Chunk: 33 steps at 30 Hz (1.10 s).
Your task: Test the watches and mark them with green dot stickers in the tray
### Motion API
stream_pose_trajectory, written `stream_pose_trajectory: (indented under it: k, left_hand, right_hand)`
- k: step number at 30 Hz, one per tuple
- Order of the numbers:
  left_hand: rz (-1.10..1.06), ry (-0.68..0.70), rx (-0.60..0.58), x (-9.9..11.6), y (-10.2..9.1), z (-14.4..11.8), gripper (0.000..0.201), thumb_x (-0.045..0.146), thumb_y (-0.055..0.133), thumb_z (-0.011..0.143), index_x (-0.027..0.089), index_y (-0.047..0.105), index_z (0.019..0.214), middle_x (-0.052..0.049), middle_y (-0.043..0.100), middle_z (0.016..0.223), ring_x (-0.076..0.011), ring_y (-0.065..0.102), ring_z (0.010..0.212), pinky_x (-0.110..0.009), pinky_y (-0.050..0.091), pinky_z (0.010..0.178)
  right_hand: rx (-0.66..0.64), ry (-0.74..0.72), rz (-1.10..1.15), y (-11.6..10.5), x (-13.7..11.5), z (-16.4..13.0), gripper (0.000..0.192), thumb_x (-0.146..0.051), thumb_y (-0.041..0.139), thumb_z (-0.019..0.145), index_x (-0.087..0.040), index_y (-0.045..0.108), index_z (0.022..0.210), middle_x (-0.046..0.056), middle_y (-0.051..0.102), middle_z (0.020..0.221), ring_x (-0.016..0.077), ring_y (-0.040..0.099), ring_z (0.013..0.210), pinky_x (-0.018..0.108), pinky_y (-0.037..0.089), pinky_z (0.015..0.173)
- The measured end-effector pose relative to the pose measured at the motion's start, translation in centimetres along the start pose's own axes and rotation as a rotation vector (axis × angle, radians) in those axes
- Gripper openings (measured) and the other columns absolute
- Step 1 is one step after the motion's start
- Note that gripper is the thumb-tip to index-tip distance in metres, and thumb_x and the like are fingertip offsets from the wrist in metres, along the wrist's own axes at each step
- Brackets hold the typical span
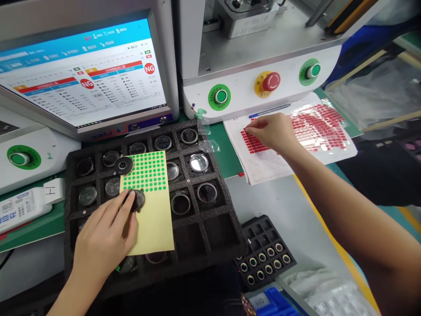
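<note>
The monitor at far left shows two red circles reading "NG", and a white device at the left edge bears a tag marked "H". The machine beyond has two green buttons and a red one on a yellow ring marked "STOP". The left hand pinches a small dark round part that rests on a yellow sheet of green dot stickers, which lies over the black foam tray of round glass-faced parts. A second dark disc sits at the sheet's far left corner. The right hand, fingers drawn together, touches a sheet of red stickers on paper to the right, just near a blue pen. A smaller tray of rings sits near right.
</note>
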State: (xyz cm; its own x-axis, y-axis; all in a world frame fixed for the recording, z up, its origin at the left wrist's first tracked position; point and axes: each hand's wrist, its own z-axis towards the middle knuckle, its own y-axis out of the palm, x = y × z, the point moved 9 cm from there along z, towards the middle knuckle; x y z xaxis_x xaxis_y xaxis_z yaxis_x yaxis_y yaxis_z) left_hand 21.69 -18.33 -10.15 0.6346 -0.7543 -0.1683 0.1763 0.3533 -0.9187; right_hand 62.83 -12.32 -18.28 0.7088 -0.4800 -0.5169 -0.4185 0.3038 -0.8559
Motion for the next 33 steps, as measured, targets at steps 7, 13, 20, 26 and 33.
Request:
stream_pose_trajectory:
  k: [7,13,20,26,33]
  left_hand:
    - [-0.016,-0.014,0.002,-0.1,0.3,-0.2,0.06,0.012,0.066,0.082,0.015,0.052,0.141,-0.014,0.074,0.113,-0.0295,0.073,0.088,-0.043,0.06,0.081]
    - [-0.032,-0.02,-0.002,-0.2,0.3,-0.2,0.061,0.011,0.066,0.082,0.016,0.051,0.141,-0.014,0.074,0.115,-0.0296,0.072,0.09,-0.043,0.059,0.082]
    - [-0.039,-0.004,0.01,-0.2,0.3,-0.2,0.065,0.009,0.069,0.08,0.012,0.051,0.142,-0.018,0.073,0.113,-0.0336,0.071,0.09,-0.048,0.057,0.085]
    - [-0.034,-0.001,-0.013,0.0,0.4,-0.2,0.048,0.009,0.067,0.082,0.005,0.058,0.128,-0.02,0.072,0.114,-0.035,0.069,0.093,-0.049,0.055,0.088]
    - [-0.027,-0.035,-0.052,0.3,-0.2,-1.1,0.045,0.016,0.058,0.089,0.001,0.055,0.131,-0.026,0.065,0.127,-0.0445,0.062,0.115,-0.063,0.044,0.102]
  right_hand:
    - [-0.112,0.013,0.019,-0.2,-0.8,-0.1,0.009,-0.02,0.072,0.074,-0.015,0.07,0.067,0.008,0.071,0.071,0.0163,0.062,0.067,0.031,0.043,0.066]
    - [-0.099,0.038,0.028,0.0,-0.8,-0.6,0.005,-0.017,0.07,0.076,-0.014,0.074,0.078,0.009,0.072,0.076,0.0192,0.064,0.075,0.032,0.044,0.07]
    - [-0.111,0.109,0.027,0.2,-0.3,-0.1,0.008,-0.019,0.073,0.073,-0.018,0.069,0.067,0.003,0.065,0.067,0.0219,0.061,0.071,0.035,0.045,0.069]
    - [-0.203,0.125,0.081,1.1,-0.3,0.3,0.021,-0.014,0.066,0.079,-0.019,0.058,0.06,0.002,0.054,0.058,0.0172,0.05,0.059,0.033,0.041,0.063]
    - [-0.233,0.089,0.245,-0.1,-2.1,-0.4,0.028,-0.015,0.067,0.079,-0.018,0.051,0.055,-0.002,0.048,0.052,0.0121,0.045,0.053,0.029,0.039,0.058]
